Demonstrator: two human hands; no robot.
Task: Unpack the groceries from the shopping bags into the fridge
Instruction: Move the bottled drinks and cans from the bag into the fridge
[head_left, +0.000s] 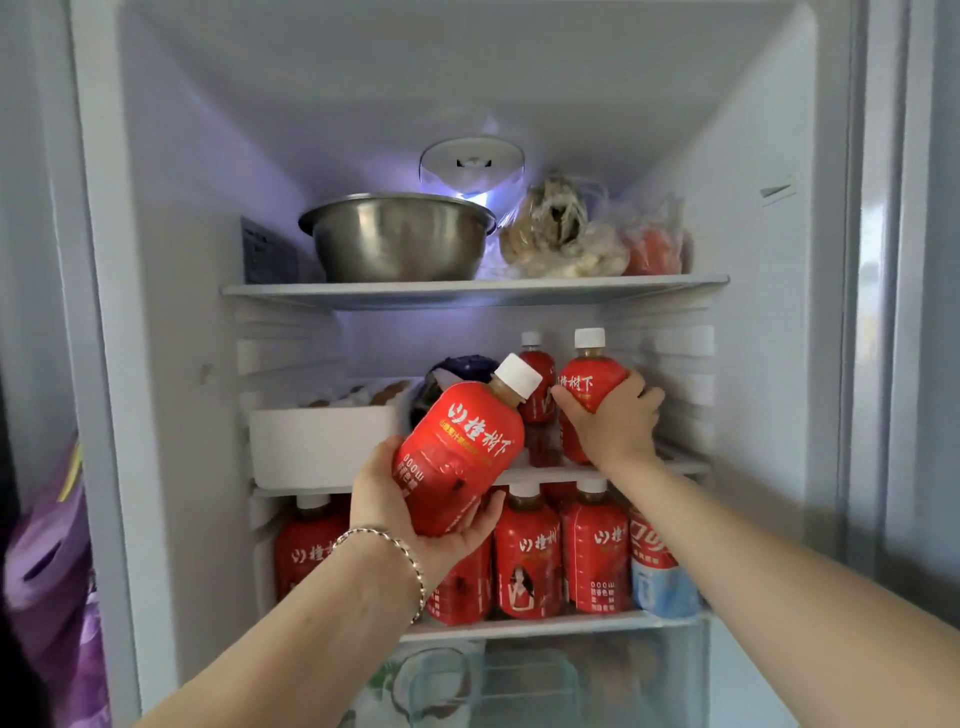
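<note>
The fridge stands open in front of me. My left hand, with a bracelet at the wrist, grips a red-labelled drink bottle with a white cap, tilted to the right in front of the middle shelf. My right hand grips a second red bottle standing upright on the right of that shelf. A third red bottle stands just behind, between the two.
On the middle shelf's left sits a white tray with eggs and a dark bag behind it. Several red bottles and a red and blue one fill the shelf below. The top shelf holds a steel bowl and food bags. A purple bag hangs at far left.
</note>
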